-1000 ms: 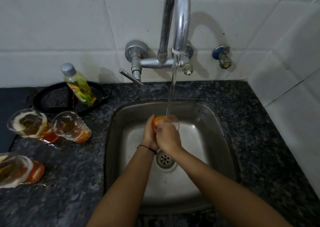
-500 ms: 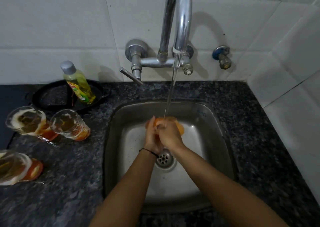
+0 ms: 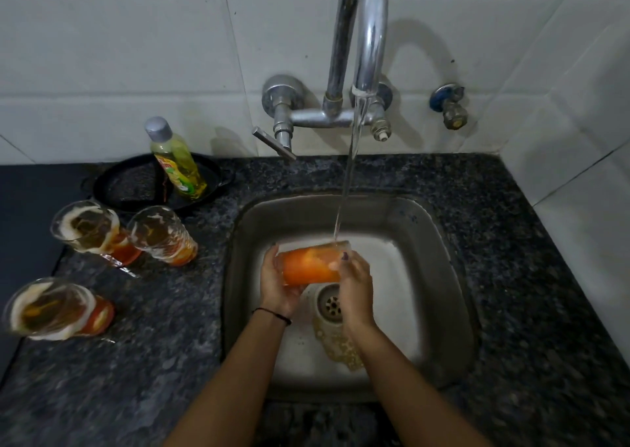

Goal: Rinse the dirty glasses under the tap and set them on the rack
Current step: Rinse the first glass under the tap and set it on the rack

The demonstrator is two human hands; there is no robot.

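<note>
Now tipped sideways beneath the tap (image 3: 364, 37), the glass (image 3: 308, 266) is clasped by the left hand (image 3: 276, 284) and right hand (image 3: 355, 284); wet, it could slip.

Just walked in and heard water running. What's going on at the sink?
A person holds an orange-tinted glass sideways over the sink, left hand round its base, right hand at its rim, with water from the tap landing on the rim end. Three dirty glasses stand on the counter to the left. No rack is in view.
</note>
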